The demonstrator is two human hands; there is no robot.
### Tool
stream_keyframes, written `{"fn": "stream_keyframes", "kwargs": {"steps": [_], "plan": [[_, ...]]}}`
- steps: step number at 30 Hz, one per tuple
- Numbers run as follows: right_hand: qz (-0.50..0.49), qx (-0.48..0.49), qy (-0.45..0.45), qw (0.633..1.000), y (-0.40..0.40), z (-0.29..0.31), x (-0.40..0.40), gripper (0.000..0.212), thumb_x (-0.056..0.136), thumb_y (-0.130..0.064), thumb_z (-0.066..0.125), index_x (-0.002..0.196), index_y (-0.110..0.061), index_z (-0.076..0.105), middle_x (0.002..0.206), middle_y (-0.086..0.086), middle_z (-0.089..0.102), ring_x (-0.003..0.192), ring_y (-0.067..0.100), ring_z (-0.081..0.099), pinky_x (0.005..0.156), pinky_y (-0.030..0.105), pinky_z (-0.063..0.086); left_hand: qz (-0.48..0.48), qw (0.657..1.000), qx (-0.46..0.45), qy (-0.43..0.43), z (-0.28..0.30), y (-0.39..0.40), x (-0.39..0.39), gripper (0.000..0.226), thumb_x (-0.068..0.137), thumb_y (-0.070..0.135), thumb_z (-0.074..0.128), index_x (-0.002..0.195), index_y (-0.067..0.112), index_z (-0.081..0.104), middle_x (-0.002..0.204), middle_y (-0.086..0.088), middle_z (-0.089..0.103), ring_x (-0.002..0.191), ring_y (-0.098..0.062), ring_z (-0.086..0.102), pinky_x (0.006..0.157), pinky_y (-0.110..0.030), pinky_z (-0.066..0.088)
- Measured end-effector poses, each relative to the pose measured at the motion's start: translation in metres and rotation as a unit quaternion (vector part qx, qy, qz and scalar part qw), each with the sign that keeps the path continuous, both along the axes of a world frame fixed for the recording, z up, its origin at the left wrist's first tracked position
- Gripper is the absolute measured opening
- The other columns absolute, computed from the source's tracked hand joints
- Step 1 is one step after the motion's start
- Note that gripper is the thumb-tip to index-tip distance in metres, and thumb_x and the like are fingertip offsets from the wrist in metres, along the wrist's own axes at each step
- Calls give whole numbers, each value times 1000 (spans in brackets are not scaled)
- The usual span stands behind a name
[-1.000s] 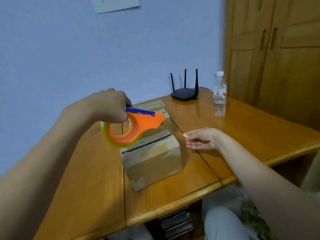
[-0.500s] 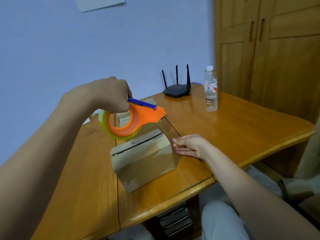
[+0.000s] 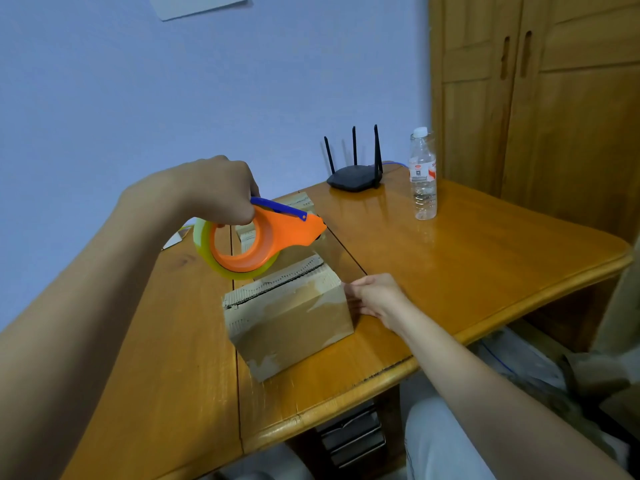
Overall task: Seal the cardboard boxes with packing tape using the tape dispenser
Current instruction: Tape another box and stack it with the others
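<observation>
At frame centre-left I see the left hand point(image 3: 211, 192) grasping the orange plastic tape dispenser point(image 3: 266, 242) above the brown cardboard box point(image 3: 291, 317) at centre. The right hand point(image 3: 375, 297) pinches clear tape point(image 3: 329, 263) against the box's right edge.

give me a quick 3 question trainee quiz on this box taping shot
1. True or false: the tape dispenser rests flat on the table.
2. Which hand's grip is on the dispenser? A) left hand B) right hand C) both
3. Fill in: the right hand's fingers are at the ______ side of the near cardboard box.

Key:
1. False; it is held in the air above the box.
2. A.
3. Right; a clear strip of tape runs from the dispenser down to them.
</observation>
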State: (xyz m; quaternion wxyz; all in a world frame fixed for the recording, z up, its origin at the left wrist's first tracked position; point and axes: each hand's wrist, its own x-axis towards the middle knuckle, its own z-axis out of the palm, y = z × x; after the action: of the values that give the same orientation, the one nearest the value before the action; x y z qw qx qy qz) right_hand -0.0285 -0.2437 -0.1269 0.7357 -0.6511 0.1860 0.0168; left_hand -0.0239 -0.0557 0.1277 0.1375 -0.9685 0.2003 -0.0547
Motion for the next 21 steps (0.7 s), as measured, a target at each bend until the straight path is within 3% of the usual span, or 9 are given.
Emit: {"fn": "stream_keyframes", "kwargs": {"steps": [4, 7, 9, 12, 16, 17, 19, 21], "plan": [[-41, -60, -9, 997, 8, -4, -5, 18, 84, -26, 81, 83, -12, 69, 88, 3, 72, 94, 20, 66, 90, 40, 56, 7, 1000, -5, 11, -3, 3, 0, 30, 84, 17, 62, 113, 17, 71, 78, 1, 71, 70, -14, 66, 68, -32, 58], [-64, -98, -19, 993, 12, 0, -11, 21, 85, -33, 80, 88, -15, 69, 89, 0, 71, 88, 16, 64, 70, 31, 53, 6, 1000, -10, 14, -4, 4, 1, 31, 85, 17, 62, 114, 16, 70, 77, 1, 70, 71, -15, 65, 64, -28, 55], [-65, -129, -11, 989, 14, 0, -16, 18, 88, -27, 76, 97, -15, 67, 96, 0, 68, 89, 16, 61, 62, 26, 46, 6, 1000, -11, 16, -4, 4, 1, 32, 85, 17, 62, 116, 16, 70, 82, -1, 71, 73, -15, 65, 66, -29, 55], [-49, -161, 9, 986, 18, -5, -22, 24, 89, -12, 71, 111, -16, 61, 111, 6, 65, 95, 20, 61, 68, 26, 49, 4, 1000, -19, 9, -2, 4, 2, 31, 85, 16, 61, 115, 16, 70, 84, -2, 72, 71, -14, 64, 70, -32, 59], [-96, -129, -34, 986, 22, 4, -27, 14, 98, -11, 58, 107, -21, 63, 110, 5, 69, 82, 17, 64, 65, 27, 52, 1, 1000, -20, 5, 1, 6, 2, 30, 85, 16, 60, 113, 16, 71, 86, -3, 73, 71, -14, 65, 73, -35, 60], [-118, -113, -69, 984, 24, 11, -30, 12, 102, -18, 54, 105, -22, 64, 106, 6, 71, 85, 21, 67, 67, 32, 56, 1, 1000, -21, 6, 1, 6, 2, 30, 84, 16, 60, 112, 16, 71, 85, -3, 73, 71, -14, 65, 73, -35, 61], [-130, -93, -144, 977, 29, 25, -39, 31, 107, -37, 44, 111, -18, 68, 113, 14, 71, 107, 29, 66, 91, 43, 55, 1, 1000, -21, 6, 0, 6, 1, 29, 85, 16, 60, 112, 15, 71, 83, -2, 72, 71, -15, 65, 70, -33, 59], [-62, -83, -200, 974, 37, 38, -51, 56, 104, -53, 37, 140, -14, 56, 143, 6, 58, 133, 20, 52, 109, 33, 42, 1, 1000, -22, 8, -1, 6, -1, 29, 85, 15, 60, 112, 15, 71, 80, -2, 71, 73, -17, 65, 64, -29, 54]]}}
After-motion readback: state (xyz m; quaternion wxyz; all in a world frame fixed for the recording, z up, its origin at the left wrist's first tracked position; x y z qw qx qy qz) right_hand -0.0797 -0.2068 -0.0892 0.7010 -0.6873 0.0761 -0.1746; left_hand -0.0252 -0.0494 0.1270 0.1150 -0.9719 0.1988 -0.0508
